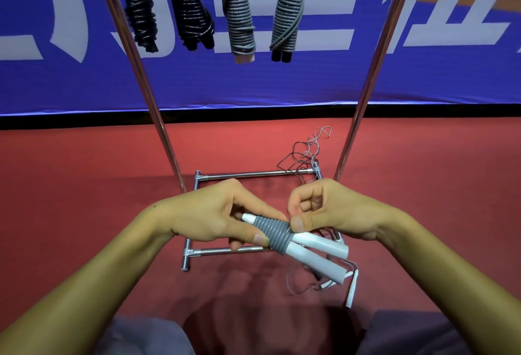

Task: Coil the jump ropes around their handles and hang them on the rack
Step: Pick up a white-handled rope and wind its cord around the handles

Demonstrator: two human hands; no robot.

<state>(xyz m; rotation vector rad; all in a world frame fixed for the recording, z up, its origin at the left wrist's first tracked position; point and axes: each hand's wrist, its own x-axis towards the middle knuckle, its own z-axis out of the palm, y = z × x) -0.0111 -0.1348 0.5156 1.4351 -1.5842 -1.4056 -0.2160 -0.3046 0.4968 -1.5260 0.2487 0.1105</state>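
Observation:
My left hand (pixel 222 213) grips a pair of white jump rope handles (pixel 318 253) held side by side, with grey rope (pixel 275 235) coiled tightly round their upper part. My right hand (pixel 327 211) has its fingers curled and its thumb pressed against the coil's edge, pinching the rope there. Loose rope (pixel 307 149) trails from my hands down onto the floor behind the rack base. Several coiled ropes hang from the rack above: two black ones (pixel 166 8) and two grey ones (pixel 239 13).
The chrome rack has two slanted poles (pixel 146 84) and a rectangular base frame (pixel 253 175) on the red floor. A white handle (pixel 352 288) with thin cord lies on the floor at lower right. A blue banner stands behind. My knees are at the bottom.

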